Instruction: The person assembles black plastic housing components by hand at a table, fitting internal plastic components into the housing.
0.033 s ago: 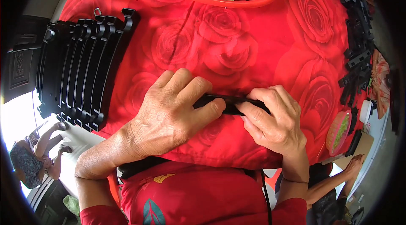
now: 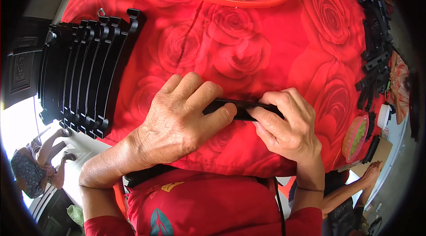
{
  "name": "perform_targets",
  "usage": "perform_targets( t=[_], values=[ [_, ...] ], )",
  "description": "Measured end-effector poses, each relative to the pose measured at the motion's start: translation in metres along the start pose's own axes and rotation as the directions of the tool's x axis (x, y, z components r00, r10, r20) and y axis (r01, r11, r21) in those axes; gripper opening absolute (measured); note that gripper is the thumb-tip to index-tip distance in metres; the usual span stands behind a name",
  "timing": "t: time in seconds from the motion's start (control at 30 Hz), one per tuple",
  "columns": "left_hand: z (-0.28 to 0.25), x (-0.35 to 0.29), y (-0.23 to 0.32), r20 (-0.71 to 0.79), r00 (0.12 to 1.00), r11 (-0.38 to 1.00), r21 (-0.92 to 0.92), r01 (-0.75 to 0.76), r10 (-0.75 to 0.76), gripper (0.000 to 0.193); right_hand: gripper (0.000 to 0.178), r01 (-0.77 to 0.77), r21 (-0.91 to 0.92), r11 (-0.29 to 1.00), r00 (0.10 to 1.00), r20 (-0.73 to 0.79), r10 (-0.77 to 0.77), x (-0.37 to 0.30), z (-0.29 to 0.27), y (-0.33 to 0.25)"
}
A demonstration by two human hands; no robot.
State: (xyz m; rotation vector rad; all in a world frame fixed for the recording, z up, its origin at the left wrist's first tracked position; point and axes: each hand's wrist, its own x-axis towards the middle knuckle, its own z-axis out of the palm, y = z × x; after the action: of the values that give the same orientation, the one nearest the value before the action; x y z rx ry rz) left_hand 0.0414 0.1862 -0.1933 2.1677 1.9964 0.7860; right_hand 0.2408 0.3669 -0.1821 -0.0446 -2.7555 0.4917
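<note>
Both hands grip a slim black plastic piece (image 2: 242, 112) above the near part of the red table. My left hand (image 2: 177, 116) has its thumb and fingers closed round the left end, hiding it. At the right end, my right hand (image 2: 289, 125) pinches the piece between thumb and fingers, covering part of it. Only the stretch between the two hands shows well; it looks dark and glossy.
A row of long curved black plastic parts (image 2: 88, 72) lies at the left. An orange-red basin (image 2: 222, 1) of small black pieces stands at the far edge. Loose black parts (image 2: 375, 60) and a pink tub (image 2: 355, 138) line the right. Other people sit at both sides.
</note>
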Motion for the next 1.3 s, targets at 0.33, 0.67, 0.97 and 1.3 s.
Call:
perform_targets(
  t=[0.33, 0.67, 0.97, 1.3],
  values=[
    [0.003, -0.008, -0.001, -0.048, 0.998, 0.999, 0.014, -0.034, 0.035, 0.029, 0.041, 0.053, 0.138, 0.989, 0.993, -0.115, -0.037, 0.001, 0.006, 0.011],
    [-0.011, -0.021, 0.009, -0.079, 0.990, 0.992, -0.055, 0.114, -0.118, 0.052, 0.055, -0.004, 0.209, 0.978, 0.995, -0.095, 0.024, -0.008, 0.006, 0.020],
    [-0.009, -0.005, 0.002, -0.054, 0.984, 0.980, -0.120, 0.161, -0.168, 0.050, 0.053, -0.080, 0.148, 0.986, 0.974, -0.200, 0.109, 0.000, -0.004, 0.027],
    [-0.004, -0.001, 0.003, -0.068, 0.995, 0.983, -0.171, 0.059, -0.072, 0.052, 0.036, -0.050, -0.004, 0.999, 0.998, -0.047, 0.050, 0.001, -0.001, 0.013]
  ],
)
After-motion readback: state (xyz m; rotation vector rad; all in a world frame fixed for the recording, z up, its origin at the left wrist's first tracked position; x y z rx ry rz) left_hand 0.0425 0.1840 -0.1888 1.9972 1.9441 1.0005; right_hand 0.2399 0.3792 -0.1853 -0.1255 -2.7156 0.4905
